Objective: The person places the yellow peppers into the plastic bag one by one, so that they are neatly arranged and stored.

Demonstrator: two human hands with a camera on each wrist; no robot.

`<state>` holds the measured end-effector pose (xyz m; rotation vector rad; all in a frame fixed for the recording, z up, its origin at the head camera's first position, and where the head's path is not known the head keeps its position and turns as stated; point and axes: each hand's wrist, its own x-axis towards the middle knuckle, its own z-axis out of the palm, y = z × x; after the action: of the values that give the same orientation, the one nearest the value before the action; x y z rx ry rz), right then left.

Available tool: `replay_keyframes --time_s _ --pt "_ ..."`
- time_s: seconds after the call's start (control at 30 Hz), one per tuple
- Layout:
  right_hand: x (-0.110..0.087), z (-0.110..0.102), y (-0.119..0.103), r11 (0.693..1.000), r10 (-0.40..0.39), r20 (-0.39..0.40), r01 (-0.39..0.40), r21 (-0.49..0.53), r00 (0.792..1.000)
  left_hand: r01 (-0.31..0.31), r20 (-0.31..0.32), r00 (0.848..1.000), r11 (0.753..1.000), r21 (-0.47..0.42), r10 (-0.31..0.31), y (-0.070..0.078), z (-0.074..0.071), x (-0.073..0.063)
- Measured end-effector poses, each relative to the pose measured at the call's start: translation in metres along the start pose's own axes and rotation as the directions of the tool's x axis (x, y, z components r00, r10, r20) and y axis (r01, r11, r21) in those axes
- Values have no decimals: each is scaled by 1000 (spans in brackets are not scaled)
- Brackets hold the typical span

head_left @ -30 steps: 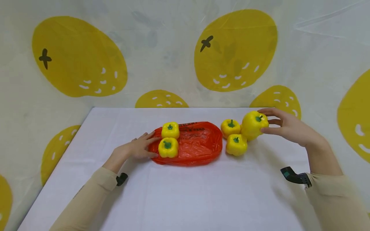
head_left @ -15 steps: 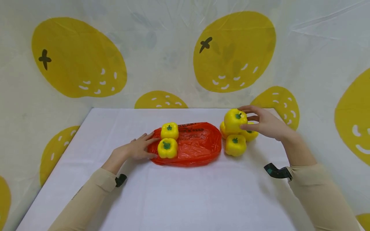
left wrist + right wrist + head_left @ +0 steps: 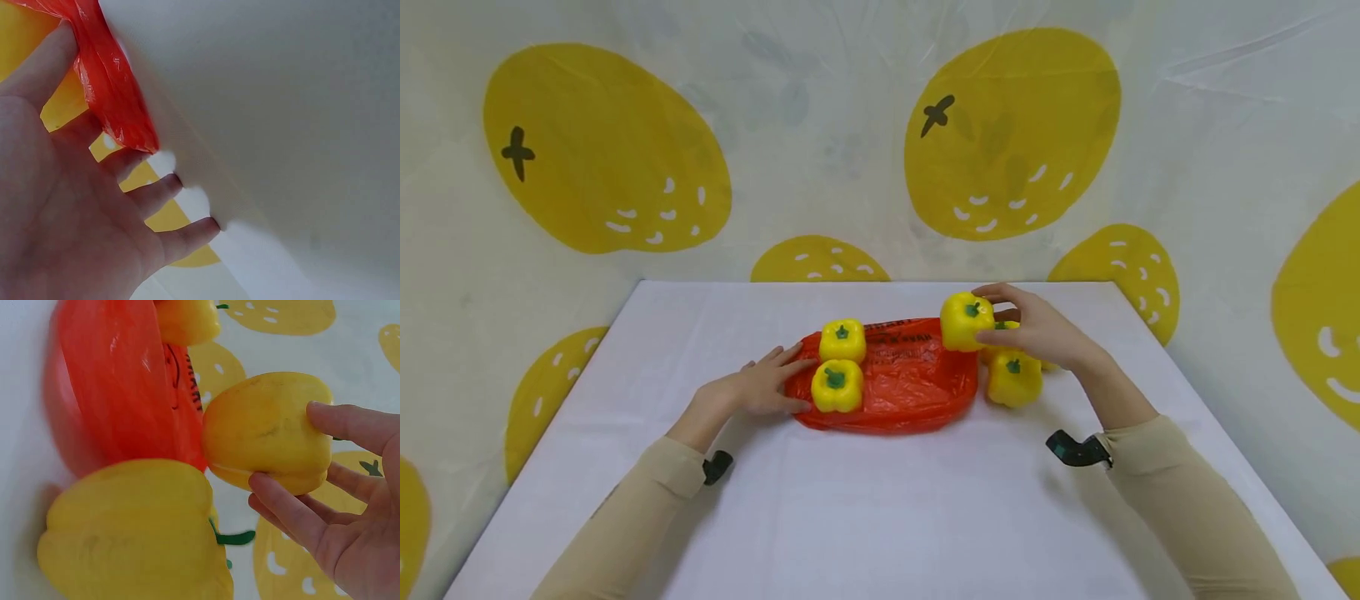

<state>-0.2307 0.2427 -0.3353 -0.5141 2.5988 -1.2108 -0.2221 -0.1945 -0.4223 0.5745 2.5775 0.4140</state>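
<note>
My right hand (image 3: 1037,329) holds a yellow bell pepper (image 3: 964,323) between thumb and fingers, above the right part of a red plastic bag (image 3: 902,392). In the right wrist view the held pepper (image 3: 265,431) has its stem end toward the palm. My left hand (image 3: 760,385) rests at the bag's left end with fingers spread; in the left wrist view its fingertips touch the red plastic (image 3: 119,94). Two yellow peppers sit on the bag's left part, a rear one (image 3: 842,340) and a front one (image 3: 837,387).
Right of the bag, a yellow pepper (image 3: 1015,379) stands on the white table (image 3: 880,517), and others behind it are partly hidden by my right hand. A pale curtain (image 3: 820,125) printed with large yellow fruit hangs behind the table.
My right hand has carried its pepper leftward, from the right of the pepper group, over the group, to above the bag's right part. My left hand has stayed in place.
</note>
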Motion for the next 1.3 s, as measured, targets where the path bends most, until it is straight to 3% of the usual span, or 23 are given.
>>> replay_keyframes --time_s 0.6,1.07,1.3 --pt "33 54 -9 998 -23 23 24 -57 999 13 9 1000 1000 16 -13 1 -1 1" --pt "52 81 -14 987 -77 49 83 -137 996 4 8 1000 1000 1 -4 2 -3 1" --pt "60 95 -16 990 -49 70 58 -132 996 2 6 1000 1000 -4 -2 2 -3 -1"
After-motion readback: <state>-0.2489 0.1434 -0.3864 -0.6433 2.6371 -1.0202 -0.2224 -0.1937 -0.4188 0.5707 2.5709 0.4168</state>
